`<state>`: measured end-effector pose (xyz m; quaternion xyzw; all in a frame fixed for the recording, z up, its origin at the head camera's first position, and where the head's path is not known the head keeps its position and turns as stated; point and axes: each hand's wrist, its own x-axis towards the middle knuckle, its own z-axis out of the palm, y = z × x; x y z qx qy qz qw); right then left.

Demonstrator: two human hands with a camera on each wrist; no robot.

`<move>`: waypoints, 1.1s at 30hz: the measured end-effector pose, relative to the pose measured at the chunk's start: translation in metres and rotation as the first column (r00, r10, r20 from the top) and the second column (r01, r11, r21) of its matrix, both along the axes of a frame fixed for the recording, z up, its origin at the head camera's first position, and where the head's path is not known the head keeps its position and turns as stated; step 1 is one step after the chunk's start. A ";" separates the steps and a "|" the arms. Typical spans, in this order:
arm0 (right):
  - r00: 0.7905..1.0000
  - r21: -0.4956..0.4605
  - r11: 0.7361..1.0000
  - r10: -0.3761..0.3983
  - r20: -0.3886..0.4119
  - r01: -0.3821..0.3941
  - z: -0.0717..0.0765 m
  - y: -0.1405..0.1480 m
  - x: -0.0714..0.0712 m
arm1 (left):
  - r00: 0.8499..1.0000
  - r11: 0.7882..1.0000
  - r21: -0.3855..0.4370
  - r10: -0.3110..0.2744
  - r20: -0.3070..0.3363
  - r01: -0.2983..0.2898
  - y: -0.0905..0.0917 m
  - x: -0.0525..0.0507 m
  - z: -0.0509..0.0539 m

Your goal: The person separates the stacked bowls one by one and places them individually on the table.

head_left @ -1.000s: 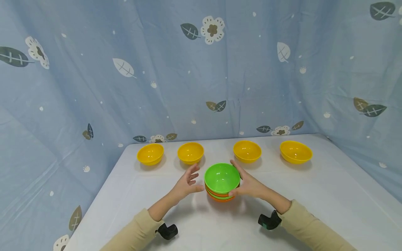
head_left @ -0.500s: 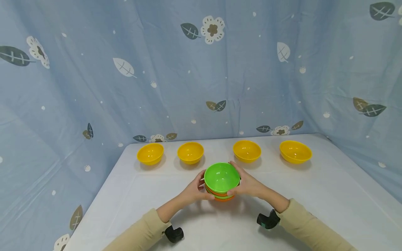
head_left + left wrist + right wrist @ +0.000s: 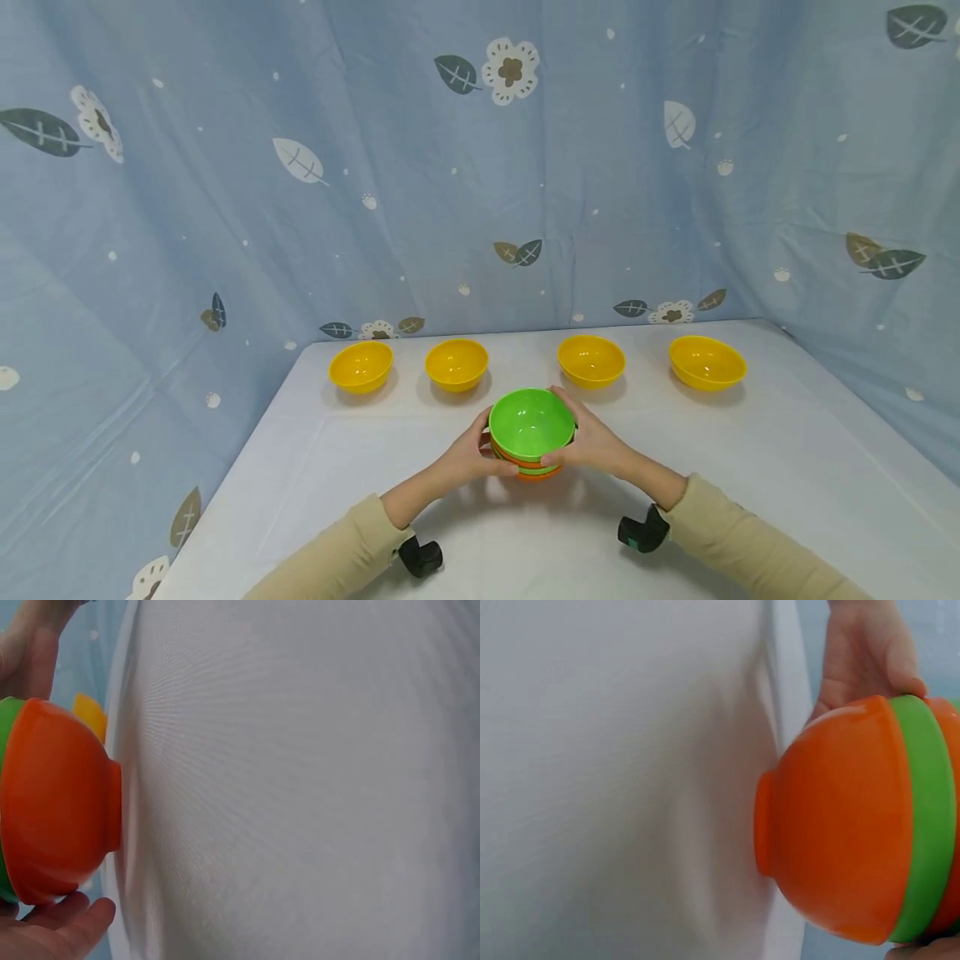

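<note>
Fingers of the left hand (image 3: 468,459) were curved round the left side of the stack of bowls (image 3: 531,427), the thumb along the near side and the other fingers reaching toward the far side. Those of the right hand (image 3: 591,441) gripped it from the right, thumb near, a finger at the far rim. Each hand was spread between thumb and fingers and closed on the bowls, some fingertips hidden behind them.

Between the hands, the stack sat upright, near the middle of the white table (image 3: 787,450). A green bowl was on top; under it came an orange bowl (image 3: 952,727), a second green bowl (image 3: 930,825) and, lowest, another orange bowl (image 3: 56,802). The foot of that lowest bowl was close over the cloth; whether it touched could not be told for certain.

Beyond, along the far edge, stood four yellow bowls in a row, upright and apart: two toward the left, (image 3: 362,367) and (image 3: 457,365), and two toward the right, (image 3: 591,362) and (image 3: 707,363). Behind them hung a blue patterned curtain (image 3: 420,167).

Judging by this layout, the nesting of the green and orange bowls was done and the two-handed hold seemed secured. Any clear lift or shift of the stack was not yet made, and the yellow bowls remained single, untouched and un-nested.
</note>
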<state>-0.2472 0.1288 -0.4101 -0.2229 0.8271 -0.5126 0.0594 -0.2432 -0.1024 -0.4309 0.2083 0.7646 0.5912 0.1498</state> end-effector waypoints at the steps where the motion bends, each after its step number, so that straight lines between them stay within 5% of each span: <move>1: 1.000 -0.003 1.000 -0.005 -0.003 0.005 0.000 0.000 0.000 | 1.000 1.000 -0.001 -0.002 0.000 0.002 0.000 0.000 0.000; 18: 0.999 -0.020 0.999 -0.039 -0.033 0.038 0.014 0.007 0.000 | 1.000 1.000 -0.002 -0.018 -0.002 0.018 0.000 -0.002 0.000; 33: 0.994 -0.003 0.994 -0.111 -0.007 0.111 0.046 0.029 0.004 | 0.999 0.999 0.002 -0.041 0.002 0.040 -0.003 -0.003 0.000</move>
